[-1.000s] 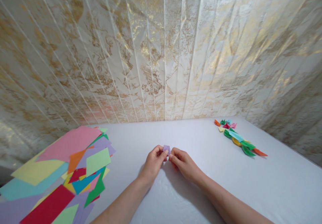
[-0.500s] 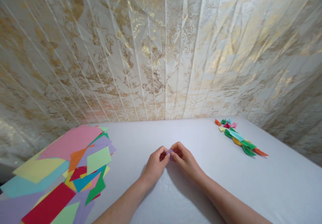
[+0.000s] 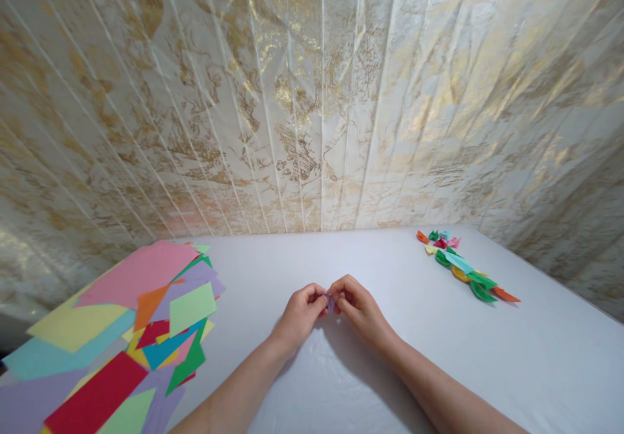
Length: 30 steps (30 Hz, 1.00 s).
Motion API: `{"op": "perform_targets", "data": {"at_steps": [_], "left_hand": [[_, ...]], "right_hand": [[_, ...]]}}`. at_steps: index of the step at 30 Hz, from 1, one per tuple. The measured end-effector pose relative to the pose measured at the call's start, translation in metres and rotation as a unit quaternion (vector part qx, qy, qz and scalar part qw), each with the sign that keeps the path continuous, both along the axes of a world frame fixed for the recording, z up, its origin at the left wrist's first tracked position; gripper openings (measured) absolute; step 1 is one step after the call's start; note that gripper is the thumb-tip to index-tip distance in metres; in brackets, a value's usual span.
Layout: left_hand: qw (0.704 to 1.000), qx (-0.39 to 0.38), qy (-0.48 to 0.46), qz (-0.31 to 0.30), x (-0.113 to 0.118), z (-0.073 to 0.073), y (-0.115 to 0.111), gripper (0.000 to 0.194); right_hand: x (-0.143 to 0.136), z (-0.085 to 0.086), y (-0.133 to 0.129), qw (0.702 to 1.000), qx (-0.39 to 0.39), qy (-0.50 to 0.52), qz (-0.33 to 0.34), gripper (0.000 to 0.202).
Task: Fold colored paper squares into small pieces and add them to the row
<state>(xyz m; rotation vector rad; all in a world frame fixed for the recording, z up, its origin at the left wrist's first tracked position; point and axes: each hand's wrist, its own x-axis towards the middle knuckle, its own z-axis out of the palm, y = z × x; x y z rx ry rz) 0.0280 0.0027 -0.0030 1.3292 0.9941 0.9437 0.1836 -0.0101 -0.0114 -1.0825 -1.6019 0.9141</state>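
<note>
A small piece of purple paper is pinched between my two hands over the middle of the white table. Most of it is hidden by the fingers, so its folded form cannot be made out. My left hand is closed on its left side, thumb against forefinger. From the right, my right hand grips it the same way, with the fingertips of both hands almost touching.
Many coloured paper sheets and pieces lie heaped at the left, among them a pink sheet and a red rectangle. Several small folded paper shapes, such as a green one, stretch along the right. A gold-patterned curtain hangs behind the table.
My fingers have shifted slightly around the purple paper. It now shows lower between the fingertips, where before it stuck up above them. Both hands stay in nearly the same place.
</note>
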Motion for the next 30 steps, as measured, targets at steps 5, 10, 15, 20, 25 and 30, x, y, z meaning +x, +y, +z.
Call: {"op": "perform_targets", "data": {"at_steps": [5, 10, 15, 20, 25, 30], "left_hand": [[0.999, -0.024, -0.025, -0.001, -0.001, 0.003, 0.000, 0.015], [0.999, -0.036, -0.034, -0.005, -0.002, 0.003, 0.001, 0.017], [0.998, -0.044, -0.046, -0.023, -0.003, 0.003, 0.003, 0.029], [0.999, -0.027, -0.026, -0.012, -0.003, 0.002, 0.003, 0.031], [1.000, 0.002, -0.006, 0.020, 0.000, -0.003, 0.002, 0.025], [0.998, 0.037, 0.020, 0.044, 0.003, -0.007, 0.002, 0.021]], "right_hand": [[0.000, 0.002, 0.001, 1.000, -0.003, 0.010, -0.008, 0.016], [0.001, -0.001, 0.002, 0.998, -0.032, 0.056, 0.013, 0.012], [0.001, -0.005, 0.005, 0.995, -0.055, 0.086, 0.014, 0.009], [0.001, -0.001, 0.003, 0.995, -0.064, 0.073, 0.016, 0.010], [-0.002, 0.002, 0.001, 0.994, -0.083, 0.066, 0.009, 0.014], [-0.003, 0.001, 0.002, 0.994, -0.083, 0.064, 0.005, 0.018]]}}
